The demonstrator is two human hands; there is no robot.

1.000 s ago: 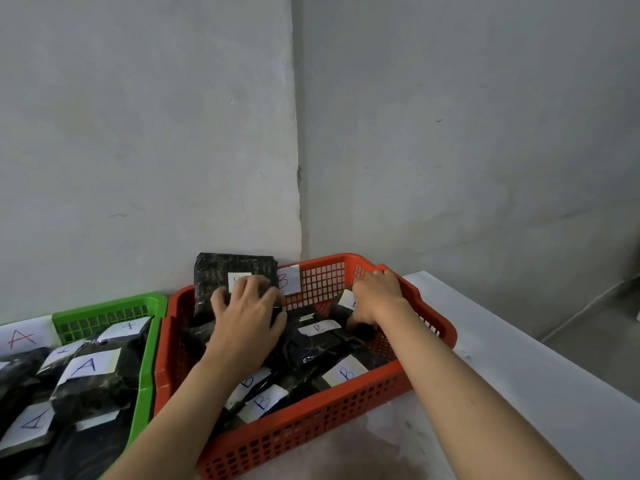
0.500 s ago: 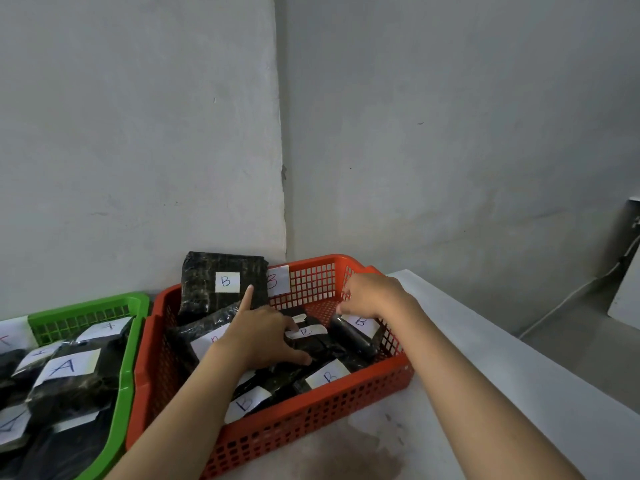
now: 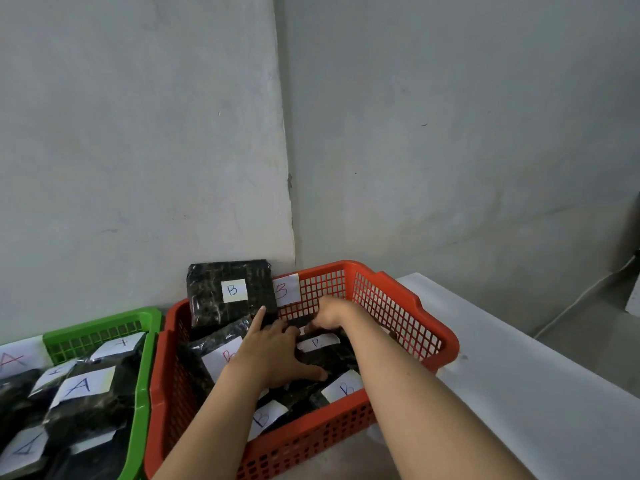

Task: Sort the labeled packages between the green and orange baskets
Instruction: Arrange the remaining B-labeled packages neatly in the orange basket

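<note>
The orange basket [image 3: 401, 295] holds several black packages with white B labels. One B package [image 3: 207, 299] stands upright against its back left wall. My left hand [image 3: 273, 355] rests flat on the packages in the middle, fingers spread and forefinger pointing at the upright one. My right hand [image 3: 329, 315] reaches into the back middle, fingers curled down over the edge of a black package [image 3: 298, 321]; its fingertips are hidden. More B packages [image 3: 346, 388] lie at the basket's front. The green basket [image 3: 104, 320] on the left holds black packages labelled A [image 3: 83, 386].
Both baskets sit on a white table [image 3: 519, 393] pushed into a grey wall corner. A paper B tag [image 3: 286, 289] hangs on the orange basket's back wall. An A tag [image 3: 14, 358] shows at the far left. The table's right edge drops to the floor.
My right hand has moved left from the basket's right side to the back middle, close to my left hand. My left hand stays on the middle packages.
</note>
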